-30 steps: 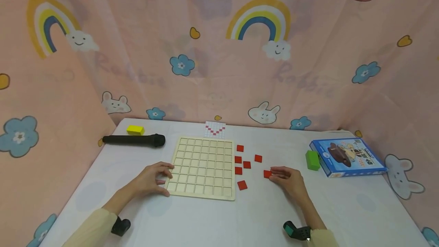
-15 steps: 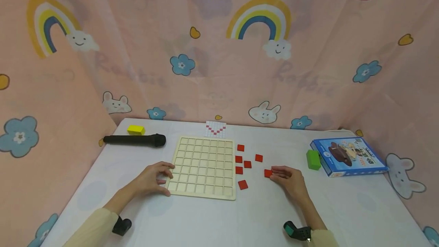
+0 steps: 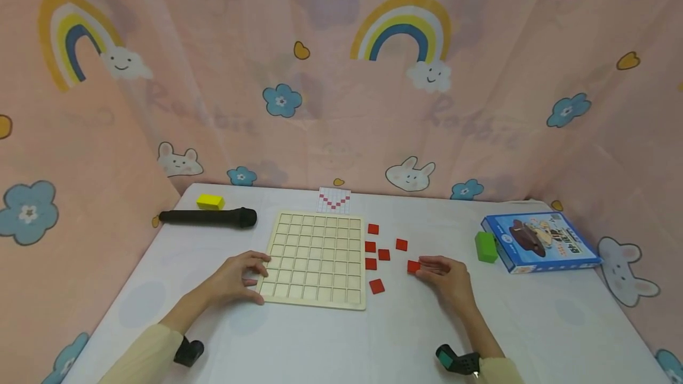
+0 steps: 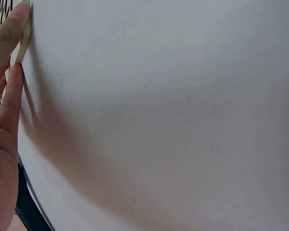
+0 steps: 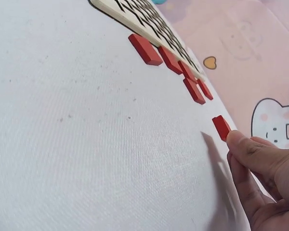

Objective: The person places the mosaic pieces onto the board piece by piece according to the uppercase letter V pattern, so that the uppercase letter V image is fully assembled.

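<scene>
Grid board [image 3: 315, 256] flat, cells bare; left hand [image 3: 232, 277] spread along its left edge. Right hand [image 3: 447, 282] just edged boardward, pinching a red tile [image 3: 413, 267] right of the board (lifted, it seems), so the pick looks done.

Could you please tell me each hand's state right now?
Left hand: open, touching the edge of the grid board.
Right hand: closed, holding a red tile.
</scene>
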Available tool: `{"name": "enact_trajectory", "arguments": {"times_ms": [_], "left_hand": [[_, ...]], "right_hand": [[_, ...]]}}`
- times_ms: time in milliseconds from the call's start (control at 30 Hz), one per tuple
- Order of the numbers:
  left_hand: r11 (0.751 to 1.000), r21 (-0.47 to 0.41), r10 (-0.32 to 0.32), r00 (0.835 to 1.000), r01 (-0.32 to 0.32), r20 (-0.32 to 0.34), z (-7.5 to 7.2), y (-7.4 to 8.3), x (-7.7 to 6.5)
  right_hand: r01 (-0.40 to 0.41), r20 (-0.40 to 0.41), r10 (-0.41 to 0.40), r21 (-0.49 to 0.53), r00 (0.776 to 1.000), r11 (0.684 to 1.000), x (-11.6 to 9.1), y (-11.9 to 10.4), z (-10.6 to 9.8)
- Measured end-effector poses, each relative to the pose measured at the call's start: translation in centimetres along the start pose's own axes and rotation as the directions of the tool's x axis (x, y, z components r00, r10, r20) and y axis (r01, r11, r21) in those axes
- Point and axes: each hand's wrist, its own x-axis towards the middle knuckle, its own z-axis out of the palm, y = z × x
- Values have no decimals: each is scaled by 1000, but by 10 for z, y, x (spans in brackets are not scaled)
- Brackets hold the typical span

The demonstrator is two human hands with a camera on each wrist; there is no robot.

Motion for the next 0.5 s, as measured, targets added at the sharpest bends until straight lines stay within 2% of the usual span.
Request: {"name": "enact_trajectory", "arguments": {"times_ms": [500], "left_hand": [[999,38,12,1000,-12,3,0,-1,1]], "right_hand": [[-35,13,34,42,999,999,-6,-12,8]]}}
